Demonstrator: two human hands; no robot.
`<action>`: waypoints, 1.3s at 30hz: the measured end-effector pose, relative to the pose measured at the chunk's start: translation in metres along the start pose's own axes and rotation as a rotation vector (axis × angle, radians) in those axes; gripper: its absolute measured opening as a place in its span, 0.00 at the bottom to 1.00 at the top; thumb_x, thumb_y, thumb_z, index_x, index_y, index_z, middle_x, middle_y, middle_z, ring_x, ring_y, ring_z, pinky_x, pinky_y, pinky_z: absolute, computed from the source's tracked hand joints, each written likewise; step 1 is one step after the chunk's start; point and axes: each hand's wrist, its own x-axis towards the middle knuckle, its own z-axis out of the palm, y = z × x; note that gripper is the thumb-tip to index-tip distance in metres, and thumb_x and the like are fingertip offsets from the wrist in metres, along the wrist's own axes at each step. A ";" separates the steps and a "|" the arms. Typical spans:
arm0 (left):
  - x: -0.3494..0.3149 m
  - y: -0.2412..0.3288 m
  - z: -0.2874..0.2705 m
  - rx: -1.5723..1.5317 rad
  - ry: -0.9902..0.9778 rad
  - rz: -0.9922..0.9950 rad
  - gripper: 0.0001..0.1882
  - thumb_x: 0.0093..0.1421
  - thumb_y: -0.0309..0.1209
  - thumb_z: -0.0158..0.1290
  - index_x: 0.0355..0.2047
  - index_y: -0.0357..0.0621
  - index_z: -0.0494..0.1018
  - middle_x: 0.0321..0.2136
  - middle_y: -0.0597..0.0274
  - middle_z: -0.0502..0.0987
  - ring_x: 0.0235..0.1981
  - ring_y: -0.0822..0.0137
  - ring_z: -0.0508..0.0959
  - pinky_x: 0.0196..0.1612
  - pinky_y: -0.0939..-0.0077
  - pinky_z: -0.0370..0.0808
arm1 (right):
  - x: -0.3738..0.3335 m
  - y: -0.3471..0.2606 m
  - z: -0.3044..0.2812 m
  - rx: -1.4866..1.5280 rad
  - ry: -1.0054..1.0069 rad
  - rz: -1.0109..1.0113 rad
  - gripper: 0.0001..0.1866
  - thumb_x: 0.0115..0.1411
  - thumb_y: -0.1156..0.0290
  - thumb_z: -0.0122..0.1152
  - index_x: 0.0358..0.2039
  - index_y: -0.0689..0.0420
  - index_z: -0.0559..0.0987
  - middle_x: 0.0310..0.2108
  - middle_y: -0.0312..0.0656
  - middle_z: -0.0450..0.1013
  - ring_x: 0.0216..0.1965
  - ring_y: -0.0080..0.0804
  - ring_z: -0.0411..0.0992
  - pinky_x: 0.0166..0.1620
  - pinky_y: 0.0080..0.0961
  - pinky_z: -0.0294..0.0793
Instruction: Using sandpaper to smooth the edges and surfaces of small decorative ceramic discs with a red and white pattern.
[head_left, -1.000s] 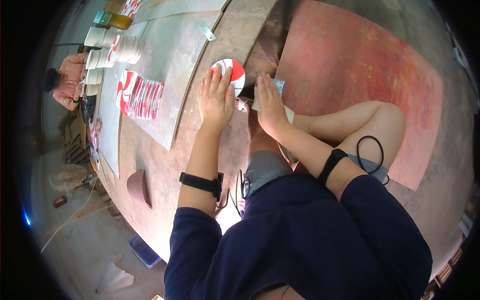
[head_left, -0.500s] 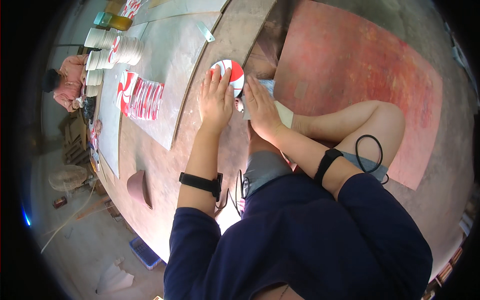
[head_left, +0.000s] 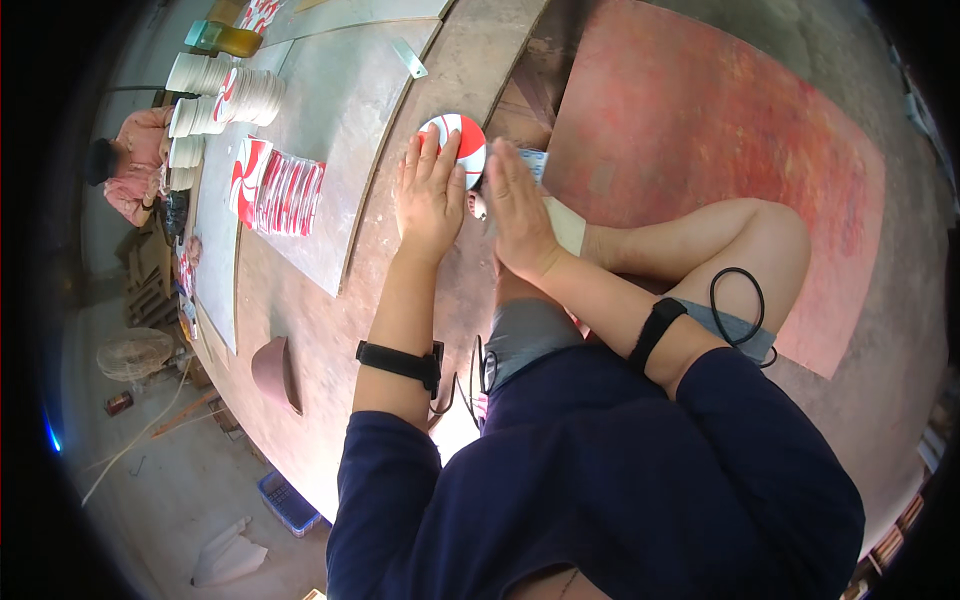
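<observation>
A round red-and-white swirl disc (head_left: 470, 152) lies before me, near the edge of the work surface. My left hand (head_left: 432, 190) rests flat over its left part, fingers stretched out and partly covering it. Just right of the disc is my right hand (head_left: 522, 205), fingers straight and held together, turned partly on edge. I cannot tell whether its fingertips touch the disc's rim. Below the disc, between my hands, a small object (head_left: 477, 206) shows dark and pale; its kind is unclear. Behind the right hand a pale blue-and-white patterned piece (head_left: 538, 165) is partly hidden.
Overlapping red-and-white swirl pieces (head_left: 290, 195) lie on a grey board (head_left: 330, 245) to the left. Stacks of pale discs (head_left: 250, 97) stand beyond, near another person (head_left: 140, 165). A reddish board (head_left: 700, 150) is at right; a curved brownish piece (head_left: 275, 375) lies left of my arm.
My right hand has turned more on edge, its fingertips shifting slightly up. The left hand stays flat on the disc, with hand and disc shifted only a little.
</observation>
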 end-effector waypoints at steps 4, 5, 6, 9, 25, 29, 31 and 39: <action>0.002 0.001 0.002 0.003 -0.004 0.001 0.21 0.62 0.40 0.36 0.55 0.55 0.62 0.59 0.57 0.56 0.60 0.51 0.53 0.60 0.55 0.49 | -0.016 0.015 0.009 -0.076 -0.133 0.012 0.31 0.51 0.80 0.44 0.57 0.67 0.51 0.60 0.57 0.46 0.62 0.52 0.46 0.61 0.41 0.47; 0.002 0.000 0.002 0.010 -0.009 -0.002 0.21 0.62 0.40 0.36 0.55 0.55 0.62 0.59 0.57 0.56 0.60 0.51 0.53 0.60 0.55 0.49 | -0.023 0.022 0.007 -0.118 -0.130 0.085 0.31 0.51 0.80 0.44 0.58 0.66 0.51 0.60 0.56 0.45 0.62 0.52 0.45 0.61 0.41 0.46; 0.000 0.001 0.002 0.013 -0.019 -0.008 0.21 0.62 0.40 0.36 0.55 0.55 0.62 0.59 0.57 0.56 0.60 0.52 0.53 0.60 0.55 0.48 | -0.022 0.019 0.000 -0.160 -0.132 0.162 0.31 0.52 0.80 0.44 0.58 0.66 0.51 0.61 0.56 0.45 0.62 0.51 0.45 0.61 0.41 0.46; -0.001 0.000 -0.001 0.005 -0.028 -0.014 0.21 0.62 0.40 0.35 0.55 0.55 0.62 0.59 0.57 0.55 0.61 0.52 0.52 0.60 0.56 0.48 | -0.005 0.002 -0.004 -0.107 -0.119 0.094 0.33 0.49 0.81 0.45 0.57 0.68 0.51 0.61 0.58 0.44 0.62 0.52 0.44 0.62 0.41 0.45; 0.018 0.002 -0.015 0.119 -0.205 -0.070 0.56 0.33 0.60 0.60 0.59 0.46 0.51 0.60 0.41 0.46 0.61 0.41 0.45 0.59 0.47 0.46 | 0.028 0.012 -0.016 0.189 -0.015 0.084 0.38 0.46 0.81 0.54 0.58 0.65 0.52 0.58 0.56 0.51 0.60 0.52 0.50 0.60 0.40 0.51; 0.017 0.000 -0.010 0.117 -0.186 -0.064 0.57 0.32 0.57 0.62 0.59 0.46 0.50 0.59 0.44 0.49 0.61 0.47 0.48 0.59 0.47 0.47 | 0.007 0.024 -0.016 0.098 -0.186 0.118 0.36 0.46 0.84 0.50 0.58 0.64 0.53 0.59 0.53 0.51 0.60 0.49 0.51 0.59 0.39 0.53; 0.016 0.000 -0.010 0.111 -0.178 -0.068 0.56 0.32 0.55 0.63 0.59 0.46 0.51 0.59 0.45 0.49 0.61 0.48 0.49 0.59 0.48 0.47 | 0.011 0.019 -0.021 0.084 -0.208 0.223 0.35 0.46 0.84 0.48 0.58 0.64 0.53 0.59 0.52 0.52 0.59 0.49 0.52 0.59 0.39 0.53; 0.012 -0.001 -0.010 0.019 -0.149 0.081 0.54 0.32 0.49 0.65 0.59 0.46 0.52 0.59 0.46 0.52 0.60 0.48 0.51 0.59 0.50 0.48 | -0.003 0.028 -0.009 0.126 -0.090 0.335 0.33 0.48 0.82 0.48 0.57 0.68 0.53 0.56 0.57 0.55 0.59 0.49 0.53 0.58 0.39 0.56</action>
